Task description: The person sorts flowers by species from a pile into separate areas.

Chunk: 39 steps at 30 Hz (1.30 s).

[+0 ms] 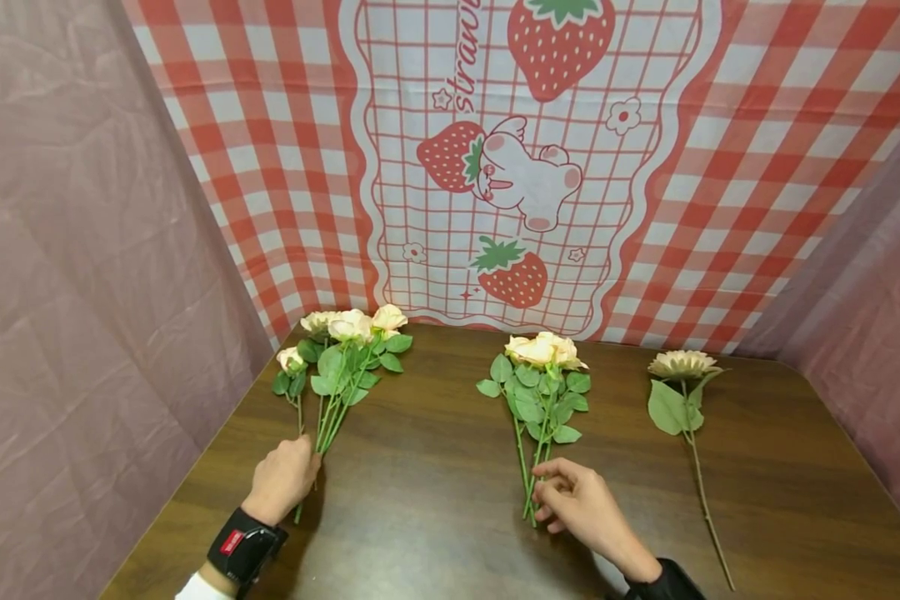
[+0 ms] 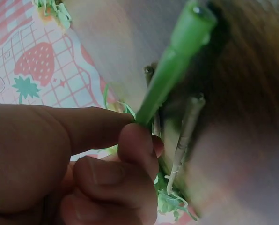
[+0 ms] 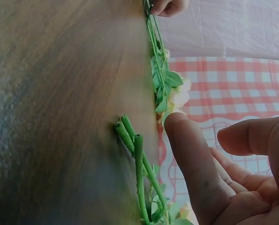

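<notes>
Your left hand (image 1: 283, 473) reaches over the left end of the bench (image 1: 420, 508), its grip narrow: in the left wrist view the thumb and index finger pinch one green stem (image 2: 160, 86) close to its cut end. Two brownish stems (image 2: 182, 140) lie just beyond those fingers in the same view. Above that hand, toward the back edge of the bench, you have the blooms of the left bunch: pale cream roses (image 1: 352, 327), a flatter daisy-like bloom (image 1: 317, 322) behind them, and a small rosebud (image 1: 290, 359) slightly apart on the left, with green leaves (image 1: 332, 367) among the stems. Your right hand (image 1: 581, 504) is beside the lower stems (image 3: 139, 171) of the middle bunch, its grip fairly wide, index finger and thumb well separated with nothing between them; whether a fingertip brushes a stem you cannot tell. The middle bunch lies flat, its cream roses (image 1: 543, 350) pointing toward the back edge and its cut ends toward you. Farther right, a single cream daisy-like flower (image 1: 682, 364) lies alone on a long brownish stem (image 1: 702, 496). You wear a black band (image 1: 244, 546) on the left wrist, and behind the bench hangs a red-and-white checked cloth (image 1: 292, 167) printed with strawberries, flanked by pinkish drapes (image 1: 82, 267).
</notes>
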Motion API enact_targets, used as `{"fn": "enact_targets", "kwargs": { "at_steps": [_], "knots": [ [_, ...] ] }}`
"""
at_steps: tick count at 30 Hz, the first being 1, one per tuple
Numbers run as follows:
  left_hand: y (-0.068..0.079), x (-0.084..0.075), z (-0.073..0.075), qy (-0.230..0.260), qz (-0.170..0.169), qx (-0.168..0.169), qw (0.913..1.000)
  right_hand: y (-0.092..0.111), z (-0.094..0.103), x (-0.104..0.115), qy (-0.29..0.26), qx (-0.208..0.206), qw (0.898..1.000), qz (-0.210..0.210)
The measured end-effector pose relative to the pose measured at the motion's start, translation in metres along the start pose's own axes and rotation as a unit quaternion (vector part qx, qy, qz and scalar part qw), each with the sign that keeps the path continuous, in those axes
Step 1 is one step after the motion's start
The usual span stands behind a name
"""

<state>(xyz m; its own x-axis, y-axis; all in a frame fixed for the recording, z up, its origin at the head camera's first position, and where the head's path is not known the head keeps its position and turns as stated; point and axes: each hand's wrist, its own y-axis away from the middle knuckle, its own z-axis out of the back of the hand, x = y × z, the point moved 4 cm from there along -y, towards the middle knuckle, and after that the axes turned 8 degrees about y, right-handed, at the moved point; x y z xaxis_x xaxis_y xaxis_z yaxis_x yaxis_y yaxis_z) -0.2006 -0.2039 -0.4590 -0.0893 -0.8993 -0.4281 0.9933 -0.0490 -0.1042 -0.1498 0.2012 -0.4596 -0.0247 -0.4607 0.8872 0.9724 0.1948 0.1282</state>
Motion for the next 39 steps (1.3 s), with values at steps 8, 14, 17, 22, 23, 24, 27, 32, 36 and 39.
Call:
{"fn": "enact_targets", "kwargs": {
  "at_steps": [8,14,17,22,23,24,27,32,36,39],
  "knots": [
    [-0.001,0.002,-0.001,0.008,0.01,0.012,0.9998,0.0,-0.002,0.0,-0.005,0.008,1.0,0.007],
    [-0.002,0.002,0.0,0.015,0.014,-0.008,0.9998,-0.001,-0.002,0.0,-0.005,0.013,1.0,0.006],
    [-0.001,0.002,0.001,0.024,0.016,-0.016,0.9995,-0.001,-0.002,0.0,-0.006,0.018,1.0,0.004],
    [-0.001,0.0,0.004,0.031,0.013,-0.021,0.9992,-0.002,-0.003,0.0,-0.006,0.022,1.0,0.003],
    [-0.001,-0.001,0.004,0.032,0.011,-0.023,0.9992,-0.002,-0.004,0.0,-0.006,0.022,1.0,0.003],
    [0.0,-0.001,0.005,0.033,0.009,-0.026,0.9991,-0.002,-0.004,0.001,-0.006,0.021,1.0,0.003],
    [0.001,-0.003,0.006,0.037,0.006,-0.033,0.9988,-0.003,-0.004,0.001,-0.007,0.02,1.0,0.003],
    [0.001,-0.005,0.007,0.052,0.005,-0.036,0.998,-0.003,-0.005,0.002,-0.005,0.024,1.0,0.002],
    [0.001,-0.008,0.008,0.064,0.001,-0.043,0.997,-0.003,-0.005,0.002,-0.005,0.027,1.0,0.0],
    [0.001,-0.01,0.009,0.073,-0.006,-0.052,0.9959,-0.003,-0.006,0.002,-0.005,0.027,1.0,0.0]
  ]
}}
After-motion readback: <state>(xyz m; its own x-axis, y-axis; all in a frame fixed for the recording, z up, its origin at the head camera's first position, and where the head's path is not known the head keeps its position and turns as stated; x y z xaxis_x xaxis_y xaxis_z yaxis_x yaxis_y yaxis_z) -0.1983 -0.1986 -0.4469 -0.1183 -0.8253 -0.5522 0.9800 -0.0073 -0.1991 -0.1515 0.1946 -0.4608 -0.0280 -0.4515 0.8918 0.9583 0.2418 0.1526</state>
